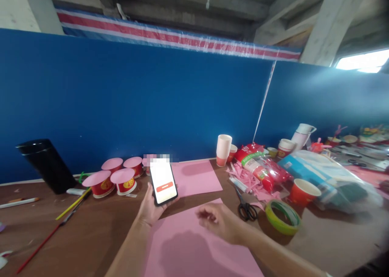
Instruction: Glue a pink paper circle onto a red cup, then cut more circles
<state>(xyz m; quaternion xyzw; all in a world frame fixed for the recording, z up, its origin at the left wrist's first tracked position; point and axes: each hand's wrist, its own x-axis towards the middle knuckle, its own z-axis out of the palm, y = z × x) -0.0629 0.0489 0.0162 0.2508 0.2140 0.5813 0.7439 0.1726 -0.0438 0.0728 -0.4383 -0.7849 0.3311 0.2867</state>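
Observation:
My left hand [148,207] holds a smartphone [161,179] upright, its bright screen turned toward me with an orange-red button low on it. Its fingers wrap round the phone's back and edges. To the right, my right hand [221,221] hovers over a large pink paper sheet [194,250], fingers curled in loosely with nothing visible in them. A second pink sheet [199,175] lies behind the phone. Left of the phone stand several red cut-down paper cups [125,186] topped with pink paper discs [122,175].
A black bottle [48,165] leans at the left near a yellow stick [70,205]. On the right lie scissors [247,211], yellow-green tape [283,218], an orange-red cup [304,194], a red cup pack [253,163] and stacked white cups [224,149]. A blue partition [152,99] rises behind.

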